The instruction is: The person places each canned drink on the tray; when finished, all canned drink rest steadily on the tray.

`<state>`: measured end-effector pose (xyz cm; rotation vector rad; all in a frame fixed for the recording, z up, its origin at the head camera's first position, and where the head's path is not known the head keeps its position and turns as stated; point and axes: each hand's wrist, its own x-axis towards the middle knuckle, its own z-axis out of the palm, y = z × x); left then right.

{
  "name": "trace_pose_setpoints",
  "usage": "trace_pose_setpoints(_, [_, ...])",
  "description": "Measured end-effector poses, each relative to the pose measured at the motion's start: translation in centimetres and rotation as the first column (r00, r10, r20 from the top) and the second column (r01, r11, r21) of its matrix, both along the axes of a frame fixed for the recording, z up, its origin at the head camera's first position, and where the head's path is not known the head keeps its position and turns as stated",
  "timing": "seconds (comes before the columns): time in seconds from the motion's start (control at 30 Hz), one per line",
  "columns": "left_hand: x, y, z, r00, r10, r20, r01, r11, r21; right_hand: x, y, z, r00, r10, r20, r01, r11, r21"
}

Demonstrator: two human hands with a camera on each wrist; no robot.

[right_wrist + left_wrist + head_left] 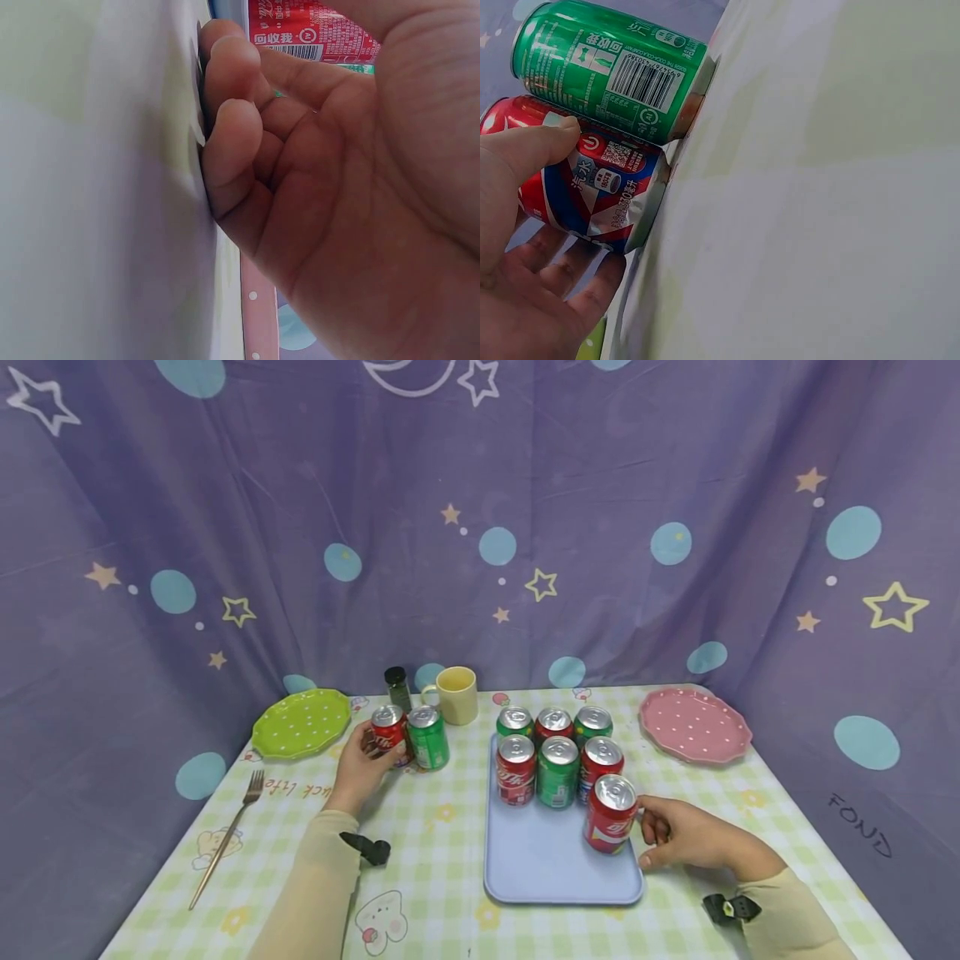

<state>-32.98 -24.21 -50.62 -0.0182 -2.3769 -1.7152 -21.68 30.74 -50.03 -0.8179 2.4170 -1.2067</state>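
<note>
My left hand (365, 770) curls round a red soda can (388, 727), thumb on its front and fingers behind. In the left wrist view, this can stands beside a green soda can (611, 67). The blue tray (536, 868) bears several red and green cans in rows at its far side. A red can (609, 818) stands nearer, by the tray's right edge. Just outside that edge my right hand (686, 835) lies low, its fingers loosely curled near that can and holding nothing. In the right wrist view, the fingertips (234, 139) rest on the tablecloth.
Behind the left cans stand a yellow mug (459, 697) and a dark-capped jar (398, 689). A green dotted plate (300, 725) lies at the back left, a pink one (693, 724) at the back right. A fork (228, 835) lies left of my left arm.
</note>
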Motion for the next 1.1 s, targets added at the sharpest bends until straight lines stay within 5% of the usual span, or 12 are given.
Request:
trace_pose_setpoints(0.2, [0.0, 0.0, -0.1, 0.999, 0.024, -0.024, -0.022, 0.997, 0.068, 0.0, 0.1, 0.0, 1.0, 0.001, 0.003, -0.001, 1.0, -0.006])
trace_pose_setpoints(0.4, [0.2, -0.1, 0.3, 0.99, 0.133, -0.055, -0.126, 0.985, 0.116, 0.1, 0.1, -0.1, 1.0, -0.006, 0.002, 0.006, 1.0, -0.002])
trace_pose_setpoints(0.73, [1.5, 0.5, 4.7, 0.929, 0.283, -0.238, -0.245, 0.953, 0.178, 0.0, 0.1, -0.1, 1.0, 0.001, -0.011, -0.001, 1.0, 0.004])
trace_pose_setpoints(0.9, [3.2, 1.0, 8.3, 0.933, 0.199, -0.299, -0.161, 0.976, 0.149, 0.0, 0.0, 0.1, 1.0, 0.005, -0.01, -0.005, 1.0, 0.006])
trace_pose_setpoints(1.1, [5.8, 2.8, 12.1, 0.935, -0.063, -0.348, 0.059, 0.998, -0.021, 0.0, 0.0, 0.2, 1.0, 0.006, -0.004, -0.006, 1.0, 0.006])
